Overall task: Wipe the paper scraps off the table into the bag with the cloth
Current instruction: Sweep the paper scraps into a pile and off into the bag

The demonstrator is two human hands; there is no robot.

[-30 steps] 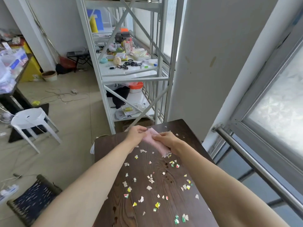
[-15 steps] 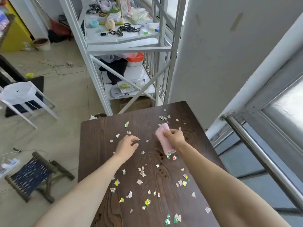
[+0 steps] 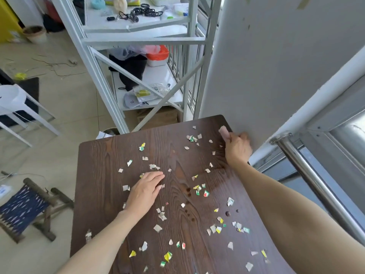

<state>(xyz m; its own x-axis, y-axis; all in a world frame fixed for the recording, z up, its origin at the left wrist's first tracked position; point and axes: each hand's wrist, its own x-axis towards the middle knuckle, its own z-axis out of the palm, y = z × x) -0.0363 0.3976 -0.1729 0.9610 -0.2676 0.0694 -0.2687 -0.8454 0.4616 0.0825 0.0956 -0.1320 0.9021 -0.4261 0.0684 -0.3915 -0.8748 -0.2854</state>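
Note:
Several small coloured and white paper scraps [image 3: 199, 189] lie scattered over the dark wooden table [image 3: 102, 190]. My right hand [image 3: 237, 148] is at the table's far right corner against the wall, closed on a pink cloth [image 3: 224, 131] whose end sticks out past my fingers. Near the middle of the table my left hand [image 3: 146, 189] rests flat, palm down, fingers together, holding nothing. Just beyond the table's far left edge a white bag rim [image 3: 105, 134] over a dark bin shows; most of it is hidden by the table.
A white metal shelf rack [image 3: 142, 40] stands behind the table. The wall [image 3: 276, 56] and a steel rail [image 3: 308, 175] run along the right. On the left floor are a white stool [image 3: 13, 103] and a blue folding stool [image 3: 25, 206].
My hands have parted: the right carried the cloth to the far right corner, the left let go and came down flat on the table. The view tilted down.

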